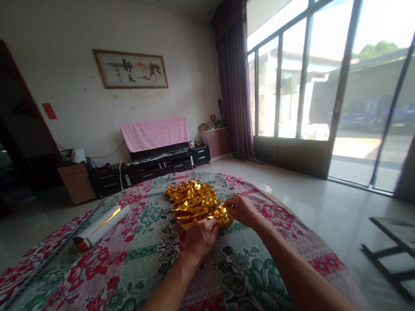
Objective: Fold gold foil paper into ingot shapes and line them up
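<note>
A heap of crinkled, folded gold foil (193,199) lies on the patterned tablecloth (147,282) in front of me. My left hand (201,237) is closed at the near edge of the heap, its fingertips pinching the foil. From the right, my right hand (242,210) bends over the heap's right end, with thumb and fingers drawn together on the foil. The exact grip of both hands is partly hidden by the fingers. A roll of foil (101,227), white outside with a gold streak, lies to the left, apart from my hands.
Beyond the table stands a low black cabinet (153,171), where a pink cloth (155,134) covers something. Large glazed doors (296,80) line the right side. A dark-framed stool or rack (409,252) is on the floor at lower right.
</note>
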A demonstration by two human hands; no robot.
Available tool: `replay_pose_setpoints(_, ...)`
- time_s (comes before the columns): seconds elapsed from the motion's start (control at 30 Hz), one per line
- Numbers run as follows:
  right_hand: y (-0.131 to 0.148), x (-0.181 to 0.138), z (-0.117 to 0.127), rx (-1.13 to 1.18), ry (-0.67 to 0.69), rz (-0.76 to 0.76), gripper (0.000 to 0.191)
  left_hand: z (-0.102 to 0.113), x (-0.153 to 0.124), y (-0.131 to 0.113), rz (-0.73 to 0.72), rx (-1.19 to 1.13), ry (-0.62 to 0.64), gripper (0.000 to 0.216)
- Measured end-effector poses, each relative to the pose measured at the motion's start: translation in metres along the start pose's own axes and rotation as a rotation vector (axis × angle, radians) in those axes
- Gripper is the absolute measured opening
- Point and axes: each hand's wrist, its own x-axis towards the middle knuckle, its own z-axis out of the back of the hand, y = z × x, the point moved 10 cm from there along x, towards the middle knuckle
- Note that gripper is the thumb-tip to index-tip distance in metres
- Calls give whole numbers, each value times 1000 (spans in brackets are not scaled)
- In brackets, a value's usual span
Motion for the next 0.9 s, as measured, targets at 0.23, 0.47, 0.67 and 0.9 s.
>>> replay_pose_setpoints(0.23, 1, -1, 2, -17, -4, -17, 24, 0, -1, 2, 15, 10, 10, 33)
replay_pose_setpoints(0.47, 1, -1, 3, -5, -17, 2, 24, 2, -1, 6, 59, 4, 1, 30)
replay_pose_setpoints(0.67, 0, -1, 3, -8, -29, 9, 23, 7, -5, 13, 83, 13, -35, 35)
replay_pose_setpoints(0.9, 22, 1, 14, 19, -77, 70, 22, 47, -24, 73, 232, 17, -178, 29)
